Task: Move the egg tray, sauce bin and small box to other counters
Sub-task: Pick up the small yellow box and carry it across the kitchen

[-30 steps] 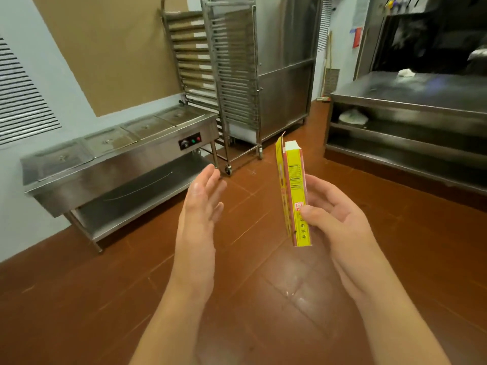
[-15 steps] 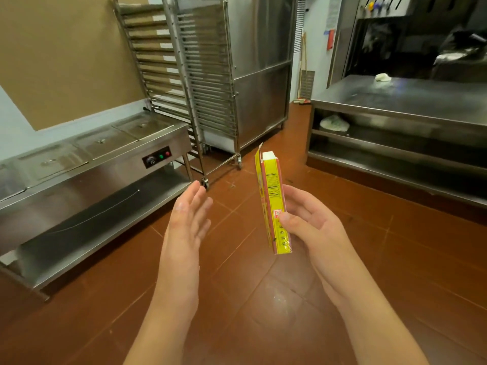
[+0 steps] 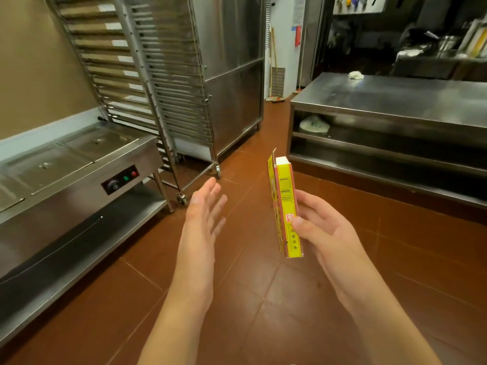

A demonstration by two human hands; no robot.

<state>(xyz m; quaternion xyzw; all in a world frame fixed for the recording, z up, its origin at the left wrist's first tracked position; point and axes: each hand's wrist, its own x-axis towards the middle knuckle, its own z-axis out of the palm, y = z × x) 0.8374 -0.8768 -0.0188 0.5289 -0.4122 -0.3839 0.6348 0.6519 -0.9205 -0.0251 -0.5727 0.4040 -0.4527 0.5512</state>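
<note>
I had the small box [image 3: 286,206] upright in my right hand [image 3: 324,233], thumb pressed on its narrow yellow face and the other fingers curled round behind it, out over the red tiled floor [image 3: 263,299] with nothing beneath. My left hand [image 3: 204,209] was empty, fingers straight and loosely spread, apart from the box and touching nothing.

The flap at the top of the box stood open, so I judged the main thing was to carry it upright and level; tipped over, whatever was inside might have slid out. A pinch on the slim side felt enough for something that looked this light, though my free hand was close by to steady the far face if it wobbled.

The steel counter [image 3: 390,98] ahead on my right seemed the likeliest place to put it down. Its top was mostly bare, with only a white cloth [image 3: 355,75] near the back edge. I thought it best to set the box down on its base, away from the edge, and release only once it stood by itself. The food warmer [image 3: 79,159] on my left had lids across its top, a poorer landing. I could see neither the egg tray nor the sauce bin.
</note>
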